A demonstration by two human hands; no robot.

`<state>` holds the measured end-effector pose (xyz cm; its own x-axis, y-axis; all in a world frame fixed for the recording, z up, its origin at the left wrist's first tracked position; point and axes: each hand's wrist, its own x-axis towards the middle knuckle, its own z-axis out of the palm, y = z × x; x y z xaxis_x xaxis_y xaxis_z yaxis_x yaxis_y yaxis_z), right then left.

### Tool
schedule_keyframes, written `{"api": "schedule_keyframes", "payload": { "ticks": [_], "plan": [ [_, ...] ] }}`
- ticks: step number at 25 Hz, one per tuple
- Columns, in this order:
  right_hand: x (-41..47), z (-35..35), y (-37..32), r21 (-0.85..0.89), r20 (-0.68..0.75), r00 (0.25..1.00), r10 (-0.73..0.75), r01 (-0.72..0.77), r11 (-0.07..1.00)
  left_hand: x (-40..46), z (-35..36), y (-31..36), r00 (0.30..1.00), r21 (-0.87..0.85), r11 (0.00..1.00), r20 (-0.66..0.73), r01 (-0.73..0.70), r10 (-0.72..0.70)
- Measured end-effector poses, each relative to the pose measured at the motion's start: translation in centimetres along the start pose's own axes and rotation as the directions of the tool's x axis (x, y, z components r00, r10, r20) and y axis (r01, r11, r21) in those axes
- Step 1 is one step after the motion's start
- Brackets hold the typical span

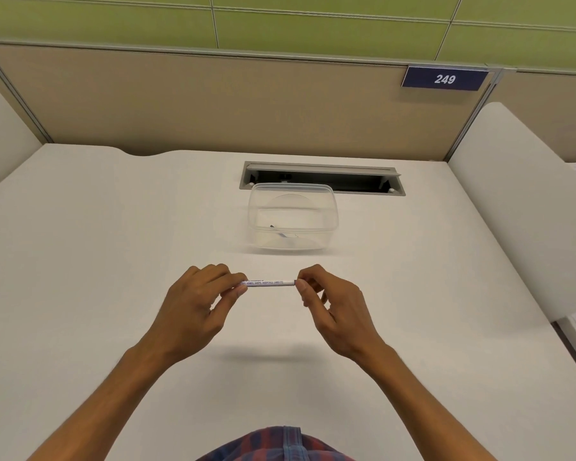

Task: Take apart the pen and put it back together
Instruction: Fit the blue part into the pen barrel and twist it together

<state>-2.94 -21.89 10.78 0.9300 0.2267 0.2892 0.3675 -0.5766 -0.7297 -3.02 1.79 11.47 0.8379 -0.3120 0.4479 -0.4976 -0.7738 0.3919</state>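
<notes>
Pen (269, 283) held level above the white desk (113, 261), clear of the surface, in the near-centre of the scene; its shadow falls on the desk nearer the person. White barrel with a line of small dark print along it.

Left hand (193, 304): fingers curled closed, thumb and forefinger pinching the left end of the barrel. Right hand (333, 304): also closed in a fingertip pinch, on the right end, where a short darker section meets the white barrel. Whether that end is the cap, the tip or a plug: cannot tell, fingers cover it.

Handling, as judged:
- light; a two-finger pinch at each end carries it with no strain
- stiff plastic tube, shows no sag between the hands
- smooth round surface, likely slippery under twist, so the pinch must be firm on the barrel side
- small inner parts (refill, perhaps a spring) would be easy to drop or bend

Best hold: left hand braces mid-to-left barrel; right hand works the end piece at the seam, pulling or turning along the axis, not bending.

Clear plastic container (292, 216) stands farther off, centre, with some small items inside, too indistinct to identify
</notes>
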Motion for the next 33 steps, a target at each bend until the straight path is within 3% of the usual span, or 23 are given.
{"api": "schedule_keyframes", "payload": {
  "ticks": [3,6,9,12,14,17,21,25,29,33],
  "plan": [
    [0.2,-0.1,-0.2,-0.049,-0.033,0.997,-0.065,0.063,0.997,0.1,-0.2,0.2,1.000,-0.036,0.999,-0.018,0.010,-0.010],
    [0.2,0.1,-0.3,-0.016,-0.003,0.999,-0.032,0.032,0.999,0.1,-0.4,0.4,0.999,-0.008,1.000,-0.046,-0.021,0.021],
    [0.3,0.5,-1.1,0.246,0.084,0.987,0.139,-0.155,0.957,0.1,-0.5,0.5,0.995,0.075,0.995,-0.058,-0.071,0.076],
    [0.5,0.7,-1.7,0.507,0.191,0.935,0.300,-0.355,0.785,0.0,-0.4,0.6,0.993,0.153,0.983,-0.038,-0.102,0.109],
    [0.3,0.7,-1.5,0.442,0.146,0.952,0.268,-0.305,0.844,-0.2,-0.4,0.7,0.997,0.133,0.988,-0.025,-0.073,0.077],
    [-0.1,0.4,-0.8,0.133,0.032,0.994,0.109,-0.112,0.985,-0.1,-0.4,0.8,1.000,0.068,0.998,-0.013,-0.016,0.017],
    [0.0,-0.2,-0.4,-0.073,-0.007,0.998,-0.067,0.066,0.995,0.1,-0.7,0.7,0.999,-0.036,0.998,0.022,0.045,-0.044],
    [0.0,-0.3,-0.5,-0.072,0.000,0.995,-0.102,0.102,0.992,0.1,-0.8,0.8,0.996,-0.117,0.991,0.053,0.071,-0.065],
    [-0.1,-0.2,-0.5,0.005,0.087,0.995,-0.040,0.040,0.999,0.0,-0.9,0.9,0.999,-0.065,0.997,0.018,0.028,-0.027],
    [-0.1,0.2,-0.9,0.297,0.179,0.976,0.122,-0.172,0.939,0.0,-1.0,1.0,0.998,0.061,0.996,-0.033,-0.060,0.062]
  ]
}}
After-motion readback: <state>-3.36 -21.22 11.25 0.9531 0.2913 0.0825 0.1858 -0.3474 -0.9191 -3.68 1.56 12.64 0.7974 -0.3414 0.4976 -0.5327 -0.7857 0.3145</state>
